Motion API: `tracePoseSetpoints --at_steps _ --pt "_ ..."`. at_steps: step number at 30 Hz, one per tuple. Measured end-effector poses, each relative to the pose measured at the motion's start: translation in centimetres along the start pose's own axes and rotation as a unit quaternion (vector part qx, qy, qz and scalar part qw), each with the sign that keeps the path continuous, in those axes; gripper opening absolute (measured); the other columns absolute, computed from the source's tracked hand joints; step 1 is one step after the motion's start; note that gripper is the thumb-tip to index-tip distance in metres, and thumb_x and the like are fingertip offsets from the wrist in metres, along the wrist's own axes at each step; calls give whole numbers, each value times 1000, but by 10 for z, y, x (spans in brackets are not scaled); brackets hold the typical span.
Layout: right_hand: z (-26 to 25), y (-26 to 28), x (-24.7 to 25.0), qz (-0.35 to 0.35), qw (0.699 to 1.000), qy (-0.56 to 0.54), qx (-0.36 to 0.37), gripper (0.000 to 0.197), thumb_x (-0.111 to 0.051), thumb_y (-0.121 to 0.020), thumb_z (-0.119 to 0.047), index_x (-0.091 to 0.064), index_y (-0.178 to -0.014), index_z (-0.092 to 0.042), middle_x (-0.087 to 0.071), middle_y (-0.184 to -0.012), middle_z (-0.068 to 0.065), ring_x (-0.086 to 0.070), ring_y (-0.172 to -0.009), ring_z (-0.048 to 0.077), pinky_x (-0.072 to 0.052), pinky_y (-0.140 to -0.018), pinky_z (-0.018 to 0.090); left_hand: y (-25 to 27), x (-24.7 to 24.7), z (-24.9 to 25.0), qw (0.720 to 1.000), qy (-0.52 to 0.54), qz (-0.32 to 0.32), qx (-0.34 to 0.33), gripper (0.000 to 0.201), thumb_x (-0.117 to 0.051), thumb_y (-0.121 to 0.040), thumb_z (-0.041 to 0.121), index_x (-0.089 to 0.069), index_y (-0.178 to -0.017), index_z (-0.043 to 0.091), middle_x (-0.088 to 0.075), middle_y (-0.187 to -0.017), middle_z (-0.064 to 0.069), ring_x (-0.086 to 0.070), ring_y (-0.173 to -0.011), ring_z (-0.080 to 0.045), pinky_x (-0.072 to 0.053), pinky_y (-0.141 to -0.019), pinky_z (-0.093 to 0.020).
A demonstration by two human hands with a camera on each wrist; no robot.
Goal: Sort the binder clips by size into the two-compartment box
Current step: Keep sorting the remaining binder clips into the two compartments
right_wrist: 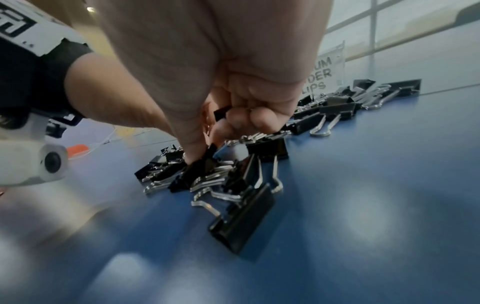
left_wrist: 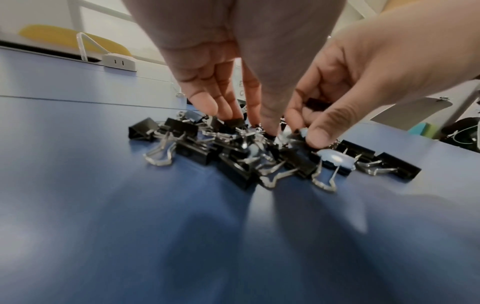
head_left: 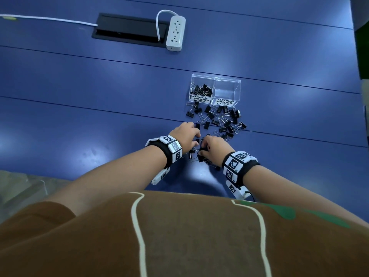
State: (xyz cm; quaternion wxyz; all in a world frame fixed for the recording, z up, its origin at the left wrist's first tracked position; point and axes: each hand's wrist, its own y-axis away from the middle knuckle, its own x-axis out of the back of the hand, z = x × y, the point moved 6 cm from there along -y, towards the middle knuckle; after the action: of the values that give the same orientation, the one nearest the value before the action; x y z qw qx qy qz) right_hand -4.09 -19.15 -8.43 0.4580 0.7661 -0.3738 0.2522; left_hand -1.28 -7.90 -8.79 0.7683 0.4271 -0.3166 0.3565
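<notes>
Clips (head_left: 216,118) lie scattered just beyond both hands, before the box (head_left: 215,89). Right hand (head_left: 214,145) pinches one clip (right_wrist: 205,162) under its thumb and holds more in curled fingers; left hand (head_left: 186,133) touches the pile, fingers nearly straight.

L hand (left_wrist: 207,61) fingers (left_wrist: 203,101) down on clips (left_wrist: 233,156); R hand (left_wrist: 363,82) pinching one.

Blue worktop (head_left: 99,86) crossed by thin dark seams, black recessed cable hatch (head_left: 129,29) at its far side, white power strip (head_left: 175,33) lying just beside the hatch — its white cord (head_left: 48,18) trailing off left, yellow chair (left_wrist: 70,39) beyond.
</notes>
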Motion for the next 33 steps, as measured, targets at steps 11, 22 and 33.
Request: tracePoseSetpoints --at_steps 11,22,33 --pt "15 -24 94 144 971 -187 -44 15 -70 -81 -20 -59 -84 -11 -65 -81 2 -57 -66 13 -52 -62 23 -2 2 -3 995 97 14 20 13 -64 -86 22 -54 -89 15 -62 -96 -5 -59 -91 -26 -50 -79 -39" --pt "-27 -101 151 161 984 -72 -20 25 -51 -87 -8 -65 -107 -13 -69 -107 8 -65 -92 26 -54 -83 35 -12 55 -5 959 245 120 72 8 -64 -85 21 -58 -85 18 -68 -88 -4 -59 -76 -16 -50 -68 -26" --pt "3 -44 108 172 976 -131 1 15 -52 -89 -12 -65 -85 -19 -68 -92 0 -61 -77 12 -53 -73 20 -81 125 -6 957 197 193 92 8 -49 -91 11 -56 -91 16 -59 -80 -1 -57 -79 -24 -49 -74 -32"
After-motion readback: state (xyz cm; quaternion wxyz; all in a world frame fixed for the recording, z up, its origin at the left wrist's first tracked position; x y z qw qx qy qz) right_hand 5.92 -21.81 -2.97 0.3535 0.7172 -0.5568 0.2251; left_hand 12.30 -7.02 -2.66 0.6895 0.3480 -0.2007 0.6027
